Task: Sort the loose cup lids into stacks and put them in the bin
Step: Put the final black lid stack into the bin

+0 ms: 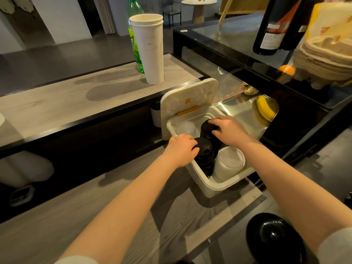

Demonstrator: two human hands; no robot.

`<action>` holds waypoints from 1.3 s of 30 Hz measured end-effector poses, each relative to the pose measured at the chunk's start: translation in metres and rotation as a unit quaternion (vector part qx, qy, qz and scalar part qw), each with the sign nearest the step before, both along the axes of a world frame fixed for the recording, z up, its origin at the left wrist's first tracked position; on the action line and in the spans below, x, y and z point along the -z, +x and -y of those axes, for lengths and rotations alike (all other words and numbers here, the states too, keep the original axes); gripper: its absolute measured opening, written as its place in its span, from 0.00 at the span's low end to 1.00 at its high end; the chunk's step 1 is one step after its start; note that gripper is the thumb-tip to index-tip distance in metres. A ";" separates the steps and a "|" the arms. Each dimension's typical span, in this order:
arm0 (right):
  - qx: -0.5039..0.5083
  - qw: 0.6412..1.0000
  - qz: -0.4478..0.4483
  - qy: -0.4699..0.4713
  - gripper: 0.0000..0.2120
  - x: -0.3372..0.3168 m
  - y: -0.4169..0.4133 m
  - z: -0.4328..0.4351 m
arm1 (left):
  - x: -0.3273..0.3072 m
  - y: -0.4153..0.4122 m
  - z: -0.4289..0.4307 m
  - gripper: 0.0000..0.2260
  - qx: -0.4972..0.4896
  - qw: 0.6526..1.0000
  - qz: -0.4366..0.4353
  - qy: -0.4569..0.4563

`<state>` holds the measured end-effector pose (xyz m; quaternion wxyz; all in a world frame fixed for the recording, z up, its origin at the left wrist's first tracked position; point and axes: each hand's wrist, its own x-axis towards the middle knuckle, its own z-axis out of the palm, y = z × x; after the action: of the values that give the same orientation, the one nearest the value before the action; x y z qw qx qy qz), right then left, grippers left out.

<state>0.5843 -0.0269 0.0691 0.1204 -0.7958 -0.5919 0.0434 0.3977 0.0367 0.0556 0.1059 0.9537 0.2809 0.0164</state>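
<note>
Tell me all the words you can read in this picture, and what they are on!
Nothing here can be read for sure.
The green bottle has a label with writing, too blurred to read.
The tall white cup stack has a faint label, too pale to read.
The dark bottle has a white label with print too small to read.
The yellow bag has blurred orange marks; I cannot tell if they are letters.

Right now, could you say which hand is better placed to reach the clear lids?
Probably left: the left hand sits just beside the clear lids; the right hand lies beyond the far black stack.
</note>
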 end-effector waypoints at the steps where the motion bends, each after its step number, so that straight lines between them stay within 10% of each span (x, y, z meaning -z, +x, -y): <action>1: -0.003 1.000 -0.005 0.002 0.21 -0.005 -0.002 0.002 | -0.005 -0.003 -0.003 0.17 -0.005 1.000 0.015 0.002; 11: -0.013 1.000 0.011 -0.019 0.14 -0.086 -0.007 -0.007 | -0.086 -0.020 -0.037 0.20 -0.057 0.988 0.141 -0.010; 21: -0.082 0.995 0.058 0.025 0.30 -0.123 0.038 -0.084 | -0.135 0.012 -0.079 0.23 -0.227 0.970 0.038 0.079; 34: -0.228 0.952 0.054 -0.195 0.18 -0.128 0.064 -0.140 | -0.127 0.044 -0.097 0.15 -0.275 0.960 -0.019 -0.046; 39: -0.241 0.952 0.146 -0.117 0.03 -0.116 0.063 -0.139 | -0.121 0.049 -0.089 0.09 -0.280 0.960 -0.002 0.009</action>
<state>0.6469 0.1119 0.1855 -0.0754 -0.6356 -0.7680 0.0230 0.4471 0.1262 0.1770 0.0875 0.8377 0.5371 0.0459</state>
